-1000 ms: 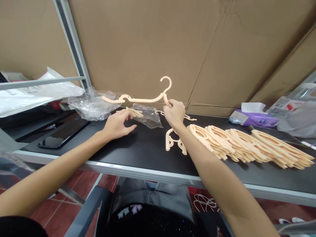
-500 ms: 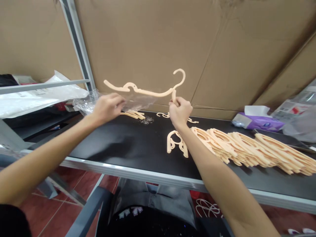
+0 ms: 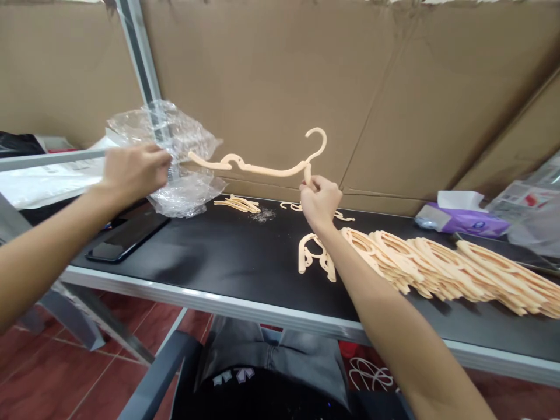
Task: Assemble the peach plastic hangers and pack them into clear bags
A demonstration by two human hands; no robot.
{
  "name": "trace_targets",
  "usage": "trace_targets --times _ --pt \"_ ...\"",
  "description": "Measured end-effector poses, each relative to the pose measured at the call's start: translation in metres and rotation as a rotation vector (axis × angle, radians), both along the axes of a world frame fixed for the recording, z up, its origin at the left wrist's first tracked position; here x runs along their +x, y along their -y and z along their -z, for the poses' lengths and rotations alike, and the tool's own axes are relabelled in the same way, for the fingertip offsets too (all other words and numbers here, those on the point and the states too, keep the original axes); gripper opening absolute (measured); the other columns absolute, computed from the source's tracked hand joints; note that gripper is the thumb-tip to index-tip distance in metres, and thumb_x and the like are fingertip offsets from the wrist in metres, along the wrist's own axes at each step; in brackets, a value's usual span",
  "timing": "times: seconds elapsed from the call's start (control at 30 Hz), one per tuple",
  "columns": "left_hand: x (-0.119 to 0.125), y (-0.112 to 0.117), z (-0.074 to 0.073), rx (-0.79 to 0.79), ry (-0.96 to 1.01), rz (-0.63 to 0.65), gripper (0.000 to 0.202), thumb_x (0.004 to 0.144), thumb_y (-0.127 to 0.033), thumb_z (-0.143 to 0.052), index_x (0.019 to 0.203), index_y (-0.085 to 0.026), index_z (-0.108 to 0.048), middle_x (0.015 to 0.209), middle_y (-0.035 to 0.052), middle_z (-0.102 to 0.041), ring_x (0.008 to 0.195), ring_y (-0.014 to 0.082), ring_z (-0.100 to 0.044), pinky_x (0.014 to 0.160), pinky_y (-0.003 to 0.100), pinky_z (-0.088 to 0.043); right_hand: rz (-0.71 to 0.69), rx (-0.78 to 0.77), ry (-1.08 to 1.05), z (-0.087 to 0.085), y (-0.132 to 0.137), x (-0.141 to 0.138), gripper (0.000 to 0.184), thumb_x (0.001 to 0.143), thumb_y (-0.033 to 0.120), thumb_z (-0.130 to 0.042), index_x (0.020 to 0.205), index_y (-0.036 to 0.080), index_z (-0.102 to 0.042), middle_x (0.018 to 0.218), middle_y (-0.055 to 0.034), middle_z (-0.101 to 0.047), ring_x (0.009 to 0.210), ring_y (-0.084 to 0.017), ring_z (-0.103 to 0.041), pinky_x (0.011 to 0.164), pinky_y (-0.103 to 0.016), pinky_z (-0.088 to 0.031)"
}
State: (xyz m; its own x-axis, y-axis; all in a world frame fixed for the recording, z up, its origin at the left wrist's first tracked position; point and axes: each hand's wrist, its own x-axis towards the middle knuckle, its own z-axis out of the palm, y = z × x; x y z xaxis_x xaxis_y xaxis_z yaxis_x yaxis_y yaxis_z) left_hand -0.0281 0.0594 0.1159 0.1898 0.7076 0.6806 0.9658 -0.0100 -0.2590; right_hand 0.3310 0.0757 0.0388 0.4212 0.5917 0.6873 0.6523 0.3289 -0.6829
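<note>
A cream folding clothes hanger [image 3: 273,171] is held up above the table, its hook at the upper right and one arm stretched toward the left. My right hand [image 3: 321,201] grips its short lower end between thumb and fingers. My left hand [image 3: 137,170] is closed at the edge of a crumpled clear plastic bag [image 3: 188,137], which hangs beside and behind the fingers. Below my right hand, a folded hanger [image 3: 315,256] lies on the black table. Several stacked folded hangers [image 3: 441,262] run rightward behind my right forearm.
Several loose hanger pieces [image 3: 238,203] lie at the back beside small scraps [image 3: 262,216]. A dark phone [image 3: 126,233] lies below my left hand. A purple tissue pack [image 3: 468,219] stands at the back right. A metal post [image 3: 142,52] rises at left before a cardboard wall [image 3: 271,70].
My left hand has moved left with the clear plastic bag, which now spreads higher, and the phone has come into view. The hanger in my right hand has stayed nearly in place.
</note>
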Motion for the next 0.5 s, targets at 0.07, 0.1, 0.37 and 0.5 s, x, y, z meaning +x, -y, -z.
trace_targets --times 0.07,0.1,0.37,0.5 --pt "0.007 -0.013 0.015 -0.171 -0.059 -0.017 0.042 0.096 -0.033 -0.037 0.114 -0.015 -0.071 0.120 0.0122 -0.071 0.104 0.0288 -0.064 0.084 0.039 -0.047 -0.008 -0.029 0.056 0.000 0.003 -0.001 0.021 0.076 0.023 -0.053 0.083 0.022 -0.074 0.072 -0.0047 -0.066 0.086 -0.026 -0.058 0.082 -0.041 -0.043" --pt "0.009 -0.018 0.020 -0.243 -0.067 -0.042 0.042 0.094 -0.034 -0.040 0.114 -0.014 -0.071 0.117 0.0144 -0.071 0.101 0.0302 -0.065 0.081 0.040 -0.048 -0.009 -0.044 0.086 0.000 0.004 -0.002 0.022 0.076 0.022 -0.053 0.083 0.022 -0.074 0.073 -0.0050 -0.066 0.087 -0.026 -0.059 0.083 -0.041 -0.043" --pt "0.010 -0.036 0.009 -0.461 -0.031 -0.163 0.046 0.085 -0.045 -0.052 0.107 -0.012 -0.076 0.101 0.0172 -0.074 0.095 0.0339 -0.065 0.088 0.048 -0.050 0.005 -0.139 0.220 -0.001 0.009 -0.005 0.023 0.078 0.017 -0.050 0.081 0.022 -0.072 0.076 -0.0064 -0.065 0.094 -0.028 -0.056 0.083 -0.041 -0.040" --pt "-0.004 -0.038 0.001 -0.404 0.053 -0.035 0.043 0.080 -0.040 -0.056 0.113 -0.018 -0.074 0.106 0.0123 -0.072 0.099 0.0307 -0.064 0.089 0.045 -0.051 0.013 -0.160 0.242 -0.001 0.009 -0.004 0.021 0.078 0.017 -0.049 0.077 0.022 -0.070 0.073 -0.0061 -0.063 0.088 -0.027 -0.054 0.079 -0.039 -0.038"
